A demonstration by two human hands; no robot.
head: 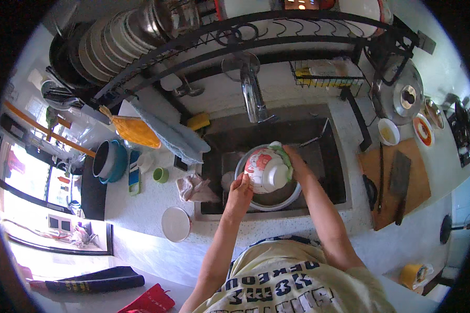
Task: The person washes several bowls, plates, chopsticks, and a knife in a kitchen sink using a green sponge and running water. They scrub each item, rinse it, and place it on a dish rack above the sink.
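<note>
A white bowl with a red printed pattern (262, 168) is tilted on its side above a round white basin (276, 207). My left hand (241, 191) grips the bowl's near left side. Behind its right side, my right hand (295, 158) presses a green cloth (286, 158) against the bowl. Part of the right hand's fingers is hidden by the bowl and cloth. The basin sits in a dark sink (333, 176), under a chrome faucet (254, 98).
A cleaver (399, 176) lies on a wooden cutting board (419, 168) at right, near a small white bowl (387, 131). Left of the sink are a crumpled cloth (196, 187), a round white lid (176, 223) and a green cup (161, 175). A black dish rack (290, 39) spans overhead.
</note>
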